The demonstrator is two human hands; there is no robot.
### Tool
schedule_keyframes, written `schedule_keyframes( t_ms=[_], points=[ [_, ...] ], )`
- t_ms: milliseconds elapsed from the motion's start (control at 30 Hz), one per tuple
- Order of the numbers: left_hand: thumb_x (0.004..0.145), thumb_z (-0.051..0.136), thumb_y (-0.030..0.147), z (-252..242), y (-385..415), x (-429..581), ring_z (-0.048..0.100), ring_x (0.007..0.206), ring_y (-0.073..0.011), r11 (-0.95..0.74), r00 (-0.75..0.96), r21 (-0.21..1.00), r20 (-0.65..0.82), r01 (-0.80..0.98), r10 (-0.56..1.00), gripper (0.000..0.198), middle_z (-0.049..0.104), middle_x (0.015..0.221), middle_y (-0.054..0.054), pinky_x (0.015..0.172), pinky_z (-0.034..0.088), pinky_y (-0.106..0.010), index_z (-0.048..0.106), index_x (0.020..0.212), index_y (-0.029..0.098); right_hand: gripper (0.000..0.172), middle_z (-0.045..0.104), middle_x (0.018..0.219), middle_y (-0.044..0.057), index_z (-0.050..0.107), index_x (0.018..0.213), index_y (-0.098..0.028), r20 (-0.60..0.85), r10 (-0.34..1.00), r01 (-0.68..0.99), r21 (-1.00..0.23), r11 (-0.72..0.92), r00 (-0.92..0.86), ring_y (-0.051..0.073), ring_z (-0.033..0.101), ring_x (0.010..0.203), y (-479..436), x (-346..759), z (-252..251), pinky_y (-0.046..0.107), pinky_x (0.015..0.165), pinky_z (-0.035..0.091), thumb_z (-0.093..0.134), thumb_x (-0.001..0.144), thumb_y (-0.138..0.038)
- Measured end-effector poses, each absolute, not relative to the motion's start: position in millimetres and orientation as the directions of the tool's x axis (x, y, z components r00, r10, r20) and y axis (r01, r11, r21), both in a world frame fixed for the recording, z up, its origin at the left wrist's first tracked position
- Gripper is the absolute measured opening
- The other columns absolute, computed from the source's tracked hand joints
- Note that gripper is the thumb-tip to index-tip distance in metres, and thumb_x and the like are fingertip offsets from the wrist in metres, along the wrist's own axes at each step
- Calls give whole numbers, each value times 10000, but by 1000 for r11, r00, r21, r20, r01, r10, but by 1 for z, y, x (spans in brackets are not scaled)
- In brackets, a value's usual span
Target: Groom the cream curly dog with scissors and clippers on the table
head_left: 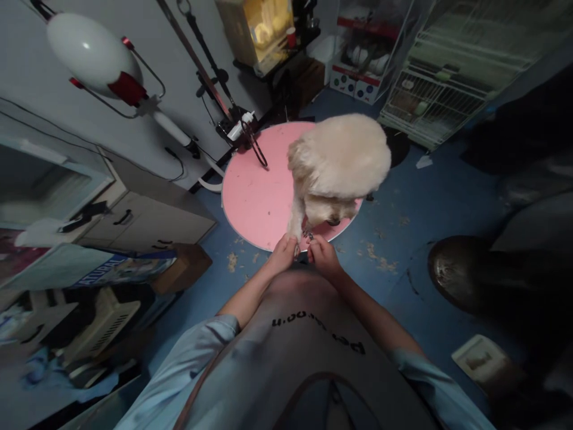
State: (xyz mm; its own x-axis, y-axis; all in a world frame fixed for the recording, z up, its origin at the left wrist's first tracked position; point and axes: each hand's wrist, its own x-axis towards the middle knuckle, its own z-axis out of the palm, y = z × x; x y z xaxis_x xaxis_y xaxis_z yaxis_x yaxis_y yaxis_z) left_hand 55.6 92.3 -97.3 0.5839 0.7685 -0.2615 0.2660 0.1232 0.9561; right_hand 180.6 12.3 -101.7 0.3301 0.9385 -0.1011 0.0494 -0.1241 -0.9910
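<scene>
A cream-coloured dog (pixel 347 155) stands on a round pink grooming table (pixel 255 197), its head lowered towards the near edge. My left hand (pixel 284 252) is closed round one of its front paws (pixel 294 228) at that edge. Just to the right, my right hand (pixel 323 255) is closed with the fingers bent, gripping a small shiny metal tool (pixel 310 237) beside the paw. The tool's exact kind is too small to make out. My fingers partly hide the paw's tip.
A black loop (pixel 259 152) hangs over the table's far left, by a metal post. A white and red dryer (pixel 94 57) is on the left. Wire cages (pixel 439 101) stand at the back right. A round dark stool (pixel 454 272) is on the right. Hair clippings (pixel 378 258) lie on the blue floor.
</scene>
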Motion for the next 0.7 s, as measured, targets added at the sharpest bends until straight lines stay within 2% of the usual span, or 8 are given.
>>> schedule_keyframes(
  t_ms=[100,200,300,400,500,700],
  points=[
    [833,295,779,-91,91,53,375,424,-86,64,618,958,-230,278,752,653,430,466,27,439,282,-225,465,649,176,224,535,579,-31,531,802,-209,-108,956,79,-988,-134,271,131,503,497,7,182,-103,257,517,399,349,867,-322],
    [806,283,807,-81,89,53,347,382,-85,143,613,954,-279,262,739,681,406,432,20,407,267,-234,450,588,184,244,621,721,15,568,923,-192,50,968,308,-951,-28,245,162,573,640,3,181,-107,286,629,433,344,873,-275],
    [806,310,794,-72,87,54,342,360,-83,204,606,948,-314,245,731,675,393,412,17,391,261,-232,450,556,183,197,638,834,70,597,933,-167,317,913,674,-736,65,257,200,560,796,4,182,-108,316,731,407,488,832,-297],
    [814,338,776,-67,84,53,341,350,-84,231,592,944,-328,236,737,658,402,411,18,381,258,-229,463,571,177,200,621,832,84,633,921,-161,497,851,894,-441,78,171,219,510,807,9,185,-105,336,728,343,568,776,-282],
    [835,345,751,-64,81,51,353,359,-87,231,580,944,-328,236,746,648,413,413,10,388,266,-231,476,571,173,210,604,856,82,658,937,-185,524,848,956,-282,83,81,226,466,813,16,188,-100,344,709,280,594,788,-318],
    [868,301,718,-59,77,51,369,376,-96,208,588,948,-312,240,746,681,391,391,-12,415,280,-243,451,479,180,196,575,852,80,675,960,-198,539,840,964,-248,91,59,229,429,826,22,185,-93,349,694,234,595,813,-300]
  ],
)
